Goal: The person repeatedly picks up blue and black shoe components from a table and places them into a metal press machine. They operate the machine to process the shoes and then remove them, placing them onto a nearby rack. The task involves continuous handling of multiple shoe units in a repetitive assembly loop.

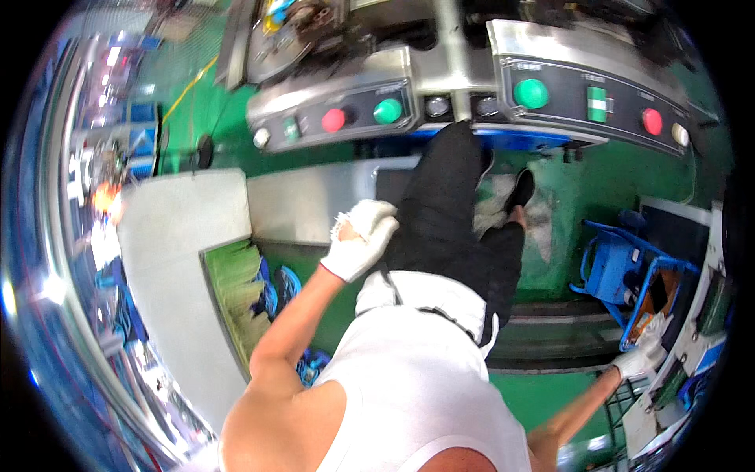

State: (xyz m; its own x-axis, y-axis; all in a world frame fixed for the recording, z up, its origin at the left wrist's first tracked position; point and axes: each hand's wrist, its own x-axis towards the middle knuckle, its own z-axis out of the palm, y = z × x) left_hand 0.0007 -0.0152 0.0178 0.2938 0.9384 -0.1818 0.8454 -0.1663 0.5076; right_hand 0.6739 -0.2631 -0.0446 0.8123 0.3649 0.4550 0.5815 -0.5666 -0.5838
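White vest (425, 370) — gloved right hand (641, 360) near blue rack (612, 266), dark item (659, 293) inside

You can read no words or numbers here: the pale markings (527, 68) along the upper edges of the left control panel (360, 117) and right control panel (566, 99) are too blurred.

I count, from my remote seat, two gloved hands (361, 241) (641, 359), two panels (358, 110) (562, 86), two red buttons (333, 120) (652, 121), two round green buttons (388, 111) (531, 94), two rectangular green switches (291, 128) (597, 104), two white knobs (261, 138) (680, 134), two dark buttons (437, 106) (487, 107) and one yellow line (189, 90).
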